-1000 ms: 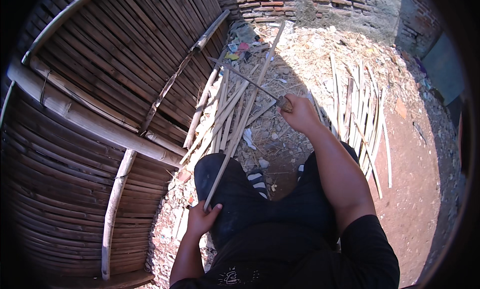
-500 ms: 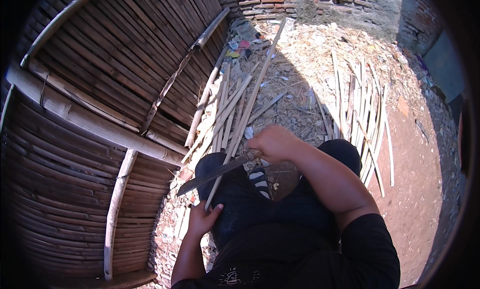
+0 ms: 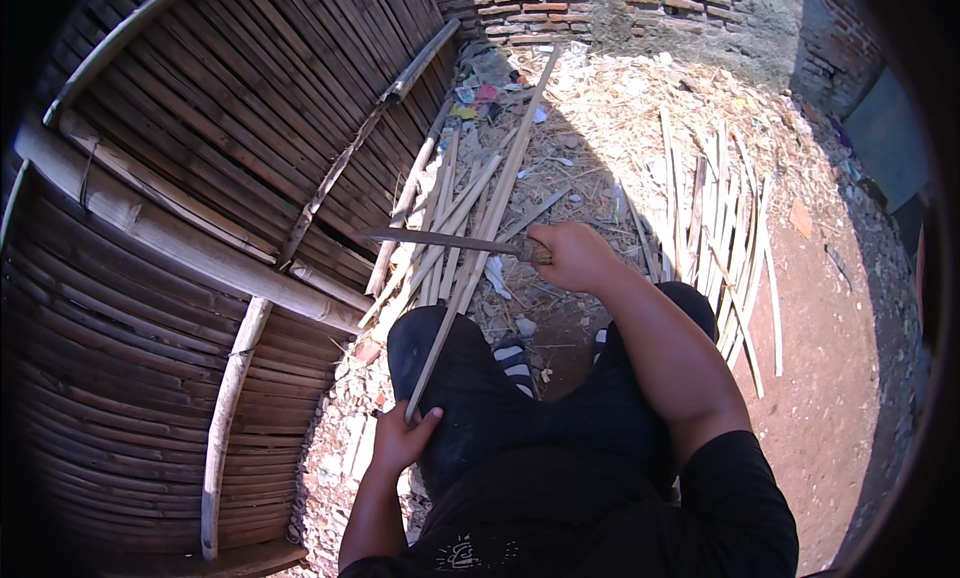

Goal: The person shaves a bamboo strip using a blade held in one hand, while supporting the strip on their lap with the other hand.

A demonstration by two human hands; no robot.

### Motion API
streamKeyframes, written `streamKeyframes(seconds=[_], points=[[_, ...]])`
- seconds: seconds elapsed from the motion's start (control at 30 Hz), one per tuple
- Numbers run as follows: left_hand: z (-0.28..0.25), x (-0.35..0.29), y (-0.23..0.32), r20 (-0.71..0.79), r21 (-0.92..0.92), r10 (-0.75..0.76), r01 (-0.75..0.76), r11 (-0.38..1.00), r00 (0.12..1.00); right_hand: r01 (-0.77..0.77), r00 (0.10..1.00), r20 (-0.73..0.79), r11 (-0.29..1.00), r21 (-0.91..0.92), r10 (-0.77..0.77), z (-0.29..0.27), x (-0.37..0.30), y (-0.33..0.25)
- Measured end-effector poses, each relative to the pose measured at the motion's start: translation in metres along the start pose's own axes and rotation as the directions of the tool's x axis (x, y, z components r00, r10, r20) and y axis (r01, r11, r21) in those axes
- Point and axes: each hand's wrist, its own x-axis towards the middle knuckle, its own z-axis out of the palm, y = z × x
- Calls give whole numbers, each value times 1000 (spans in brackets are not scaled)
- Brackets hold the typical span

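My right hand [image 3: 578, 258] is closed around the handle of a machete [image 3: 450, 241], whose long dark blade points left across a bamboo strip [image 3: 482, 246]. That strip is long and pale; it runs from my left thigh away toward the brick wall. Its near end is gripped by my left hand [image 3: 404, 437], which rests beside my left thigh with the thumb on top. Whether the blade touches the strip or hangs above it, I cannot tell.
Several split bamboo strips [image 3: 450, 213] lie beyond my left knee, and another pile [image 3: 740, 238] lies to the right. A bamboo slat wall [image 3: 220, 108] stands close on the left. At the far end rises a brick wall [image 3: 560, 8], with litter and shavings on the ground before it.
My right hand has moved slightly away from my body and right, carrying the machete up along the strip from above my left knee. My left hand keeps its grip almost in place.
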Motion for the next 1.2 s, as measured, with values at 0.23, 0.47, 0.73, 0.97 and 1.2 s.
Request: streamKeyframes(seconds=[0.23,0.47,0.73,0.97,1.2], points=[[-3,-2,13,2,49,-18,18,999,1000,378,910,245,914,-149,-336,30,-3,-35],[-3,-3,12,0,38,-15,15,999,1000,-111,987,-114,994,19,112,-14,4,16],[-2,1,5,17,63,15,-16,998,1000,-148,979,-121,983,112,161,-11,2,17],[-2,0,0,13,73,3,-4,997,1000,360,916,236,923,-134,-323,25,-2,-33],[-4,-2,6,9,61,3,-3,998,1000,73,997,45,995,-64,-70,-6,2,-6]])
